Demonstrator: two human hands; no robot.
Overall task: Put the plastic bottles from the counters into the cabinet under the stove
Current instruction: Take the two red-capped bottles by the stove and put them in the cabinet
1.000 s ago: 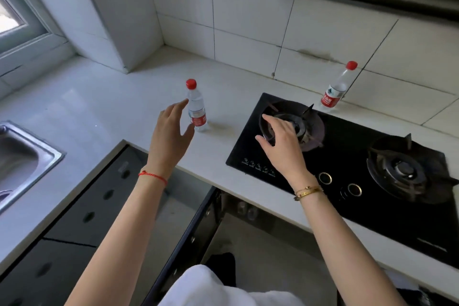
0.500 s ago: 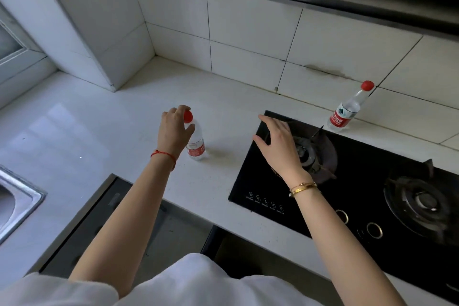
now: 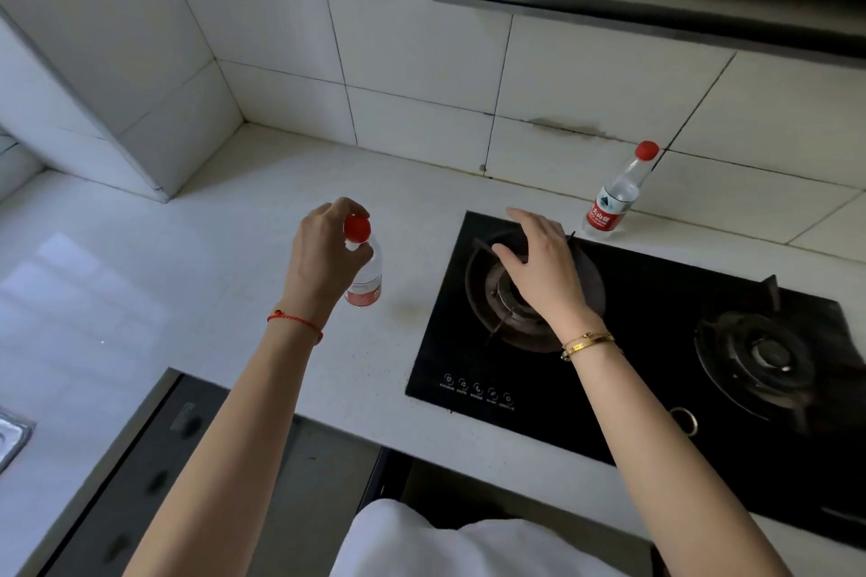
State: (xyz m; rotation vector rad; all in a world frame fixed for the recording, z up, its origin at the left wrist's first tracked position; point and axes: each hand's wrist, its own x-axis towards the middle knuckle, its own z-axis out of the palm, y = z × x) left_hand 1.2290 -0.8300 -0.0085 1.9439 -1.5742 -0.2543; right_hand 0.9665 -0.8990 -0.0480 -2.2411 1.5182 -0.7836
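Fingers (image 3: 349, 211) of the left hand (image 3: 323, 258) curled round the neck of bottle 1 (image 3: 368, 276), just under its red cap, a grip that suits a straight lift; whether its base had left the counter (image 3: 234, 276) was hard to tell. It stood left of the stove (image 3: 632, 342). Over the stove's left burner (image 3: 506, 295) the right hand (image 3: 543, 267) hung loosely spread and empty, seemingly bound for bottle 2 (image 3: 614, 197), upright just behind the stove by the wall. Below the stove, the cabinet looked open.
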